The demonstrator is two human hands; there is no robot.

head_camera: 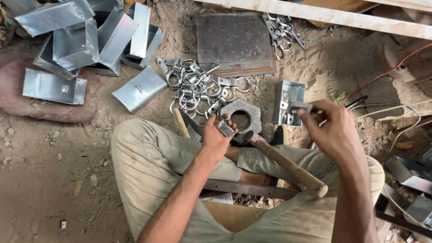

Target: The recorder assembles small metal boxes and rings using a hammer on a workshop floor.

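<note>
Left hand gripping small metal clip, right hand pinching metal box, hammer across lap

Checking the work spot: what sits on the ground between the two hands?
In the head view, a thick hexagonal metal nut lies between the left hand and right hand, the hammer's head resting beside it.

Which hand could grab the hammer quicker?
Probably the left hand. It holds only a small metal clip and sits right beside the hammer head. The right hand is farther off, pinching a part at the metal box.
</note>
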